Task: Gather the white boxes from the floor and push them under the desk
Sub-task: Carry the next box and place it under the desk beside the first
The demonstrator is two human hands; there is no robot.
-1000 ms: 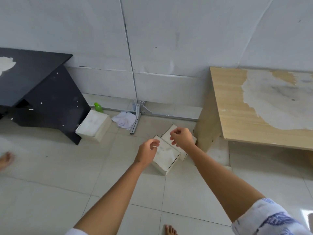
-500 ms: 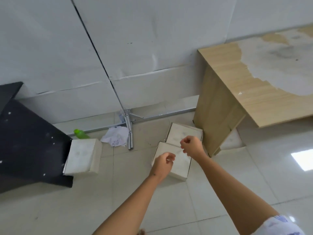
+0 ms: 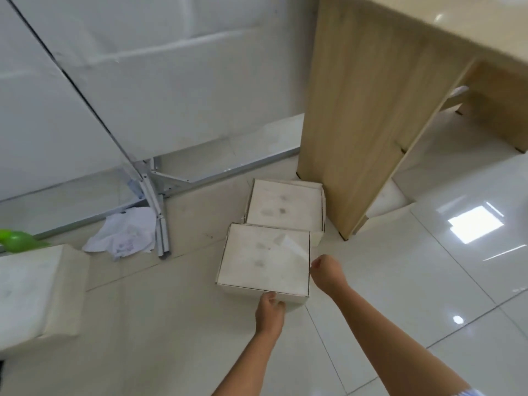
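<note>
Three white boxes lie on the tiled floor (image 3: 143, 324). The near box (image 3: 264, 260) sits flat in the middle, its far edge touching the far box (image 3: 284, 205), which rests just beside the foot of the desk's (image 3: 360, 110) wooden side panel. The third box (image 3: 31, 292) lies well apart at the left edge of the view, partly cut off. None of the three is under the desk.

The left hand (image 3: 270, 311) is at the near box's near side, close to its right corner; its fingers (image 3: 275, 302) are curled together against the box wall, and I cannot tell whether they grip the edge or only press on it. The right hand (image 3: 327, 270) is at the box's right side, closed into a loose fist with the knuckles touching or nearly touching the wall; it holds nothing that can be seen. Both forearms reach in from the bottom right, and a patterned sleeve (image 3: 471, 392) shows at the lower edge.

Left of the boxes, a crumpled paper (image 3: 123, 234) lies by the metal foot (image 3: 160, 221) of a white partition (image 3: 171, 81). A green object (image 3: 17, 240) pokes in above the third box.
</note>
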